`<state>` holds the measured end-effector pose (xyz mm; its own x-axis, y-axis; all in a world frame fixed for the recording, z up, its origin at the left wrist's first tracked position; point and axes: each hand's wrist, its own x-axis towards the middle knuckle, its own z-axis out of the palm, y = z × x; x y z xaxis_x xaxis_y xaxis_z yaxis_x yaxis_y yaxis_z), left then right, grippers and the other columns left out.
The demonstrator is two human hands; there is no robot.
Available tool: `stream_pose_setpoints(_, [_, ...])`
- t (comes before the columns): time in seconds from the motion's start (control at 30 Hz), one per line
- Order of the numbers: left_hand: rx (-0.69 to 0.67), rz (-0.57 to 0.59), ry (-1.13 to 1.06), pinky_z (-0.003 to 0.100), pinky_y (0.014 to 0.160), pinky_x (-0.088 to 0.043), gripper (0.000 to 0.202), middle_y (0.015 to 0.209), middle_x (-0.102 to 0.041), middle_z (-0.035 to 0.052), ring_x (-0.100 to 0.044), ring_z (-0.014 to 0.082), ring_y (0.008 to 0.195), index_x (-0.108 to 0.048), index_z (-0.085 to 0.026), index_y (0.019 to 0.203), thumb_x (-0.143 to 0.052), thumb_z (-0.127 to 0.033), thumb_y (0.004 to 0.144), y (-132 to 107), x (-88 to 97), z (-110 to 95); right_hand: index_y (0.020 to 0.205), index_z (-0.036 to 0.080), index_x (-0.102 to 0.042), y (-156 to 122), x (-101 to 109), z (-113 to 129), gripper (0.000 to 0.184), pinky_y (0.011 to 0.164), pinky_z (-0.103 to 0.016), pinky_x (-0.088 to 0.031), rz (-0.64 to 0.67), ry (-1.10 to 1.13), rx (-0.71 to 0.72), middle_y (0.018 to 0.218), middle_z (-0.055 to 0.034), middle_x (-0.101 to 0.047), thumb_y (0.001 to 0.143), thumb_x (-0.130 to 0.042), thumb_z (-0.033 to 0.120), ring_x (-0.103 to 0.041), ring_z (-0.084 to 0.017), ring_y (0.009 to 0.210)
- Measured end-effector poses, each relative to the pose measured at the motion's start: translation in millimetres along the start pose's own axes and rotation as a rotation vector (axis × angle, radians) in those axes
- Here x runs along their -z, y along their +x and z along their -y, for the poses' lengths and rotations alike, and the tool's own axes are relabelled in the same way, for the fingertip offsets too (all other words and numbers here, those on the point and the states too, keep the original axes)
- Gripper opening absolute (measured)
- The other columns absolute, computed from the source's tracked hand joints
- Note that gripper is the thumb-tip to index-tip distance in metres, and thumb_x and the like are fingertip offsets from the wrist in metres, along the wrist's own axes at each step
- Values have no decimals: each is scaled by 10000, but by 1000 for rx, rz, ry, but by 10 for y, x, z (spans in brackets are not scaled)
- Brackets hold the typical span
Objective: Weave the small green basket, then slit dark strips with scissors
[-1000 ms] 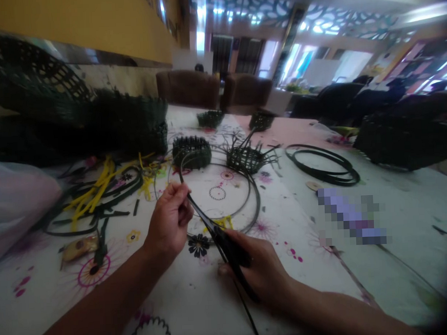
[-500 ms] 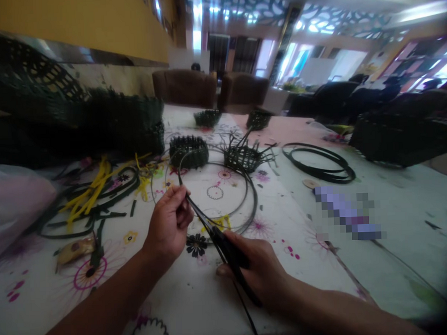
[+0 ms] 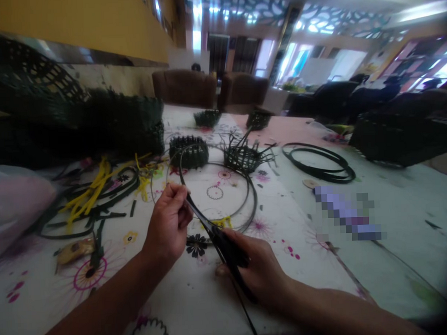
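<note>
My left hand (image 3: 168, 223) pinches a thin black plastic strip (image 3: 217, 199) between thumb and fingers, and the strip curves away in a wide loop across the table. My right hand (image 3: 258, 269) grips a pair of black scissors (image 3: 224, 248), whose long blades reach up to the left fingertips. A loose black end trails below the right hand toward the table's near edge. Beyond the loop stand a small dark woven basket rim (image 3: 188, 151) and an unfinished woven base (image 3: 244, 158) with strands sticking out.
A large dark woven basket (image 3: 97, 125) fills the left side, and another (image 3: 402, 137) stands at right. Yellow and black strips (image 3: 88, 196) lie left, a black coil (image 3: 318, 164) right. A pixelated object (image 3: 344, 213) lies on the table. Seated people (image 3: 360, 94) are far back.
The view shifted slightly left and up early on. Both hands stay nearly in place, still holding the strip and scissors, with only slight shifts of the fingers.
</note>
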<state>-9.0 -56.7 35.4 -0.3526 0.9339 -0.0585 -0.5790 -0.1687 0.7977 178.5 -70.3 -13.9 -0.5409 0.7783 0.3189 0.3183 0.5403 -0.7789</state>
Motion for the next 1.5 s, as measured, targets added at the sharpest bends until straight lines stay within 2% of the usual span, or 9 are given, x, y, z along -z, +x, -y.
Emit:
stream_pose_setpoints(0.17, [0,-4,6,136,369,-201,195,550,-377,-60,-268,34,422,-478,-156,707,-648,-158,802,-31,5,-15,1063,163,-645,-7,-5,12,381,527,-198,-397,31,2,-3,676,27,-596,773,-734,394,-483,-101,547])
stream_pose_setpoints(0.33, [5,-13,7,144,370,-202,191,550,-387,-57,-250,33,411,-478,-157,699,-647,-147,787,-50,-3,-18,1073,162,-636,-8,12,38,374,512,-191,-383,54,-14,8,645,35,-571,799,-704,408,-456,-94,524])
stream_pose_setpoints(0.43, [3,-12,-6,148,371,-206,192,561,-388,-53,-245,32,413,-477,-153,688,-649,-134,770,-29,1,-22,1040,161,-649,-1,36,40,350,501,-187,-373,65,-13,3,624,41,-552,800,-707,408,-442,-89,513])
stream_pose_setpoints(0.53, [11,-9,-25,154,366,-197,204,562,-375,-57,-233,33,410,-469,-157,691,-663,-140,754,32,33,-50,1091,168,-650,12,49,26,391,498,-185,-370,77,-18,-13,622,45,-551,795,-714,415,-449,-90,513])
stream_pose_setpoints(0.67, [-18,-9,1,157,360,-176,199,548,-368,-59,-223,33,402,-471,-158,694,-661,-146,752,90,76,-86,1119,138,-653,24,32,2,495,512,-201,-403,35,-45,-30,646,18,-604,767,-726,478,-504,-109,529])
stream_pose_setpoints(0.87, [-54,22,53,154,366,-178,199,523,-373,-61,-252,36,403,-479,-165,710,-674,-170,752,-8,24,-21,1137,124,-651,38,27,-2,566,558,-227,-456,-42,-31,6,714,-26,-660,753,-723,534,-555,-134,571])
stream_pose_setpoints(1.27, [-56,42,66,155,370,-186,216,523,-354,-64,-249,41,410,-475,-171,708,-684,-192,757,-38,5,-6,1010,156,-640,20,72,93,339,512,-199,-385,19,-58,-3,652,23,-590,796,-711,409,-493,-104,532])
stream_pose_setpoints(1.5, [-29,24,32,162,356,-172,208,545,-385,-58,-227,35,398,-482,-160,700,-681,-194,750,81,79,-46,1019,160,-655,20,90,107,330,498,-191,-363,73,-47,-21,608,52,-539,785,-728,381,-458,-89,508])
